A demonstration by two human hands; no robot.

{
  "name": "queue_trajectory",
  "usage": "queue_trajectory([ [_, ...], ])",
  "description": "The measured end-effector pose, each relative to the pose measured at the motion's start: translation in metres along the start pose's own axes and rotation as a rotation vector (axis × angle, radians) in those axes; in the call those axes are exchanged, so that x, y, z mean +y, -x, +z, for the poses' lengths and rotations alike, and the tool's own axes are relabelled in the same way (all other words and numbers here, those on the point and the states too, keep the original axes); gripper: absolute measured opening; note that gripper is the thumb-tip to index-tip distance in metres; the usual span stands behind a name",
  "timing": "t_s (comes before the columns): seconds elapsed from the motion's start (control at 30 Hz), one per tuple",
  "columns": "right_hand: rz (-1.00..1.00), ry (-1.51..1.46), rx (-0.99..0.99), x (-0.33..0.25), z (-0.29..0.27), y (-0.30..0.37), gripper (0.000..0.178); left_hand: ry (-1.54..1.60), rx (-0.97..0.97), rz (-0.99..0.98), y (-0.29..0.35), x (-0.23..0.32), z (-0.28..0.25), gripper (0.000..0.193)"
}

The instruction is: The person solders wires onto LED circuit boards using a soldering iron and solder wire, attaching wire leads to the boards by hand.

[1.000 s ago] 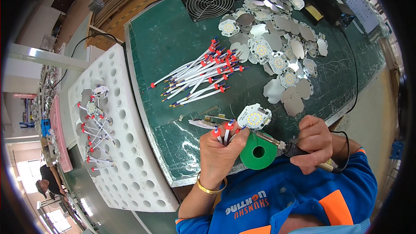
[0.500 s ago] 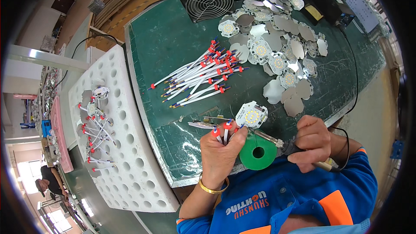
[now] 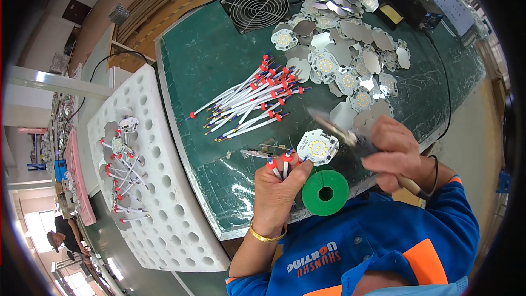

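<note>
My left hand (image 3: 279, 186) is closed around white cables (image 3: 285, 169) with red rings; blue wire ends stick out by the thumb. Against the thumb tip lies a white octagonal LED board (image 3: 316, 147), its ring of yellow LEDs facing up. Beside those fingers are thin plates (image 3: 262, 153) seen nearly edge-on. My right hand (image 3: 393, 151) grips a soldering iron (image 3: 362, 144), blurred by motion, its tip raised up and to the left, apart from the board. Just below the board sits a green solder spool (image 3: 312, 196).
A bundle of white cables (image 3: 249, 101) lies on the green table (image 3: 192, 49). Behind are a heap of LED boards (image 3: 348, 79), a black fan (image 3: 255, 5) and a black power unit (image 3: 413, 3). A holed white foam tray (image 3: 164, 208) at left carries wired boards. A person (image 3: 68, 233) is far left.
My right hand has lifted the soldering iron up and away from the LED board. My left hand keeps its grip on the cables, nearly in place.
</note>
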State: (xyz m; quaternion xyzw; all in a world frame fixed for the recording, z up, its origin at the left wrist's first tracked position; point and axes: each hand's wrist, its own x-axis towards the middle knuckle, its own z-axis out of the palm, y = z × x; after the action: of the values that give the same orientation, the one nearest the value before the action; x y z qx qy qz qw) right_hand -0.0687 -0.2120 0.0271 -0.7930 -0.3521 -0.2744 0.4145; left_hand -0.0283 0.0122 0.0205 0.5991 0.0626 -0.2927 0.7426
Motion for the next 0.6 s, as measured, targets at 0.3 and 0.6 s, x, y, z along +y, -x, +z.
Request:
queue_trajectory([
  [0.3, 0.284, -0.034, -0.003, 0.021, 0.039, -0.040, 0.026, -0.217, -0.031, 0.154, -0.008, 0.001, -0.001, 0.003],
  [0.6, 0.271, 0.032, -0.020, 0.020, 0.041, -0.029, 0.028, -0.092, -0.029, 0.122, -0.014, 0.008, -0.014, 0.018],
])
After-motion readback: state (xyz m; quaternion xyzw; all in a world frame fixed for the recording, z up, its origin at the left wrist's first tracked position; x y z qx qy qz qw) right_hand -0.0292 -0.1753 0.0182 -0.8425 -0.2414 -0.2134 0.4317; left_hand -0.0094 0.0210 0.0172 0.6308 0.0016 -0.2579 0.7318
